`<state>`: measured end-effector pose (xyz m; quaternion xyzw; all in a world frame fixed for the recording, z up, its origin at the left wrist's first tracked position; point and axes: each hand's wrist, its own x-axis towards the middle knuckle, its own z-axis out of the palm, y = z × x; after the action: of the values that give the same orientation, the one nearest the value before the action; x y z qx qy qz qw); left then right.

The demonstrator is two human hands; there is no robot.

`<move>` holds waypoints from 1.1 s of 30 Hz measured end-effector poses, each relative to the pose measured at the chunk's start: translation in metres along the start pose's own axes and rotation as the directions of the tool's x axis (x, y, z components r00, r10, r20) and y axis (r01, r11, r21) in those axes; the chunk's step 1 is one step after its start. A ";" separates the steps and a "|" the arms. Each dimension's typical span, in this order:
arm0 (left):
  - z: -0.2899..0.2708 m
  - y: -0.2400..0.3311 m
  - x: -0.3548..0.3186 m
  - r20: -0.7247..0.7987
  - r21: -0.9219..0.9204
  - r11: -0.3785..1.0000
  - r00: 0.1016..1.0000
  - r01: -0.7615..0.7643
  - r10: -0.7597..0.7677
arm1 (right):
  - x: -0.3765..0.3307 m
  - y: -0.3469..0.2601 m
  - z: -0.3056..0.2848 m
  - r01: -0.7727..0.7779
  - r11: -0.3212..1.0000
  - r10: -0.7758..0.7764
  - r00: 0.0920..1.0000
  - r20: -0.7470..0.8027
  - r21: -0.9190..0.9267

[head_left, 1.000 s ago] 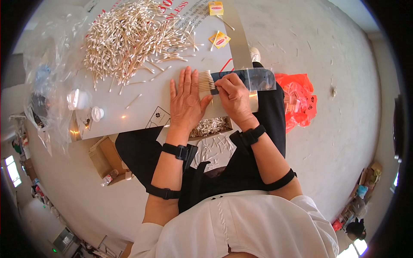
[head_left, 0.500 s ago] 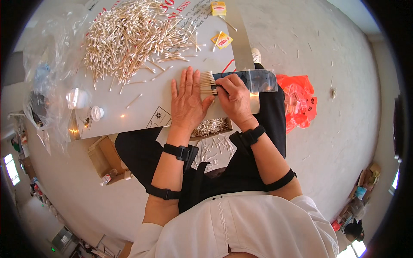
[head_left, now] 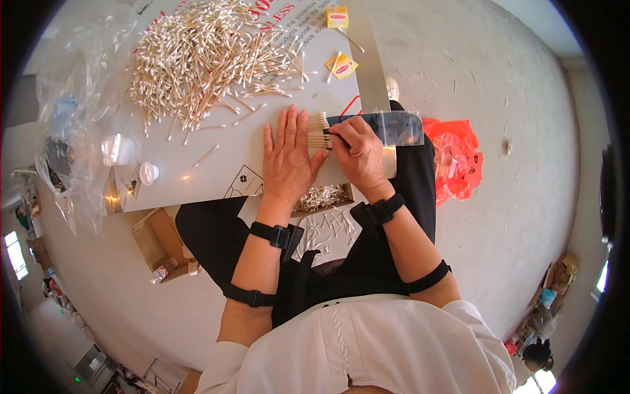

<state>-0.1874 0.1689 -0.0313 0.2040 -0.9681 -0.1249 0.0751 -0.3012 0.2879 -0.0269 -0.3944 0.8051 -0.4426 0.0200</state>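
A neat row of cotton swabs [head_left: 317,123] lies side by side on the grey metal sheet tabletop [head_left: 216,177]. My left hand [head_left: 287,157] is laid flat against their left ends, fingers stretched out together and thumb angled toward my right hand. At the other ends of the swabs, my right hand [head_left: 357,150] is closed with its fingertips pinched; a small dark edge shows at the pinch, but what it is I cannot tell. Beyond the right knuckles a dark strip with a clear plastic sleeve [head_left: 401,127] sticks out past the table's right edge.
A big heap of loose swabs [head_left: 197,59] covers the far left. Two small yellow packets [head_left: 341,65] lie at the far right. Clear plastic bags [head_left: 79,118] hang at the left edge. A box of swabs [head_left: 321,197] sits below the near edge; a red bag [head_left: 453,157] stands right.
The view has shifted very slightly, so the table sits a little lower. Both hands keep the same pose beside the row of swabs.
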 end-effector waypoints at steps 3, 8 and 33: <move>0.000 0.001 0.000 -0.001 0.002 1.000 1.000 0.001 -0.001 | 0.003 -0.002 0.001 -0.029 1.000 0.029 0.999 -0.041 -0.003; 0.000 0.000 0.000 0.003 -0.003 1.000 1.000 0.006 -0.006 | 0.006 -0.003 0.002 -0.044 0.998 0.043 0.999 -0.013 -0.042; 0.001 0.000 -0.001 0.011 -0.017 1.000 1.000 0.014 -0.014 | 0.013 -0.006 0.003 -0.058 0.995 0.059 0.998 0.000 -0.084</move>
<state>-0.1868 0.1691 -0.0325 0.2093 -0.9660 -0.1346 0.0707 -0.3054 0.2756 -0.0198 -0.3718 0.8341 -0.4072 0.0175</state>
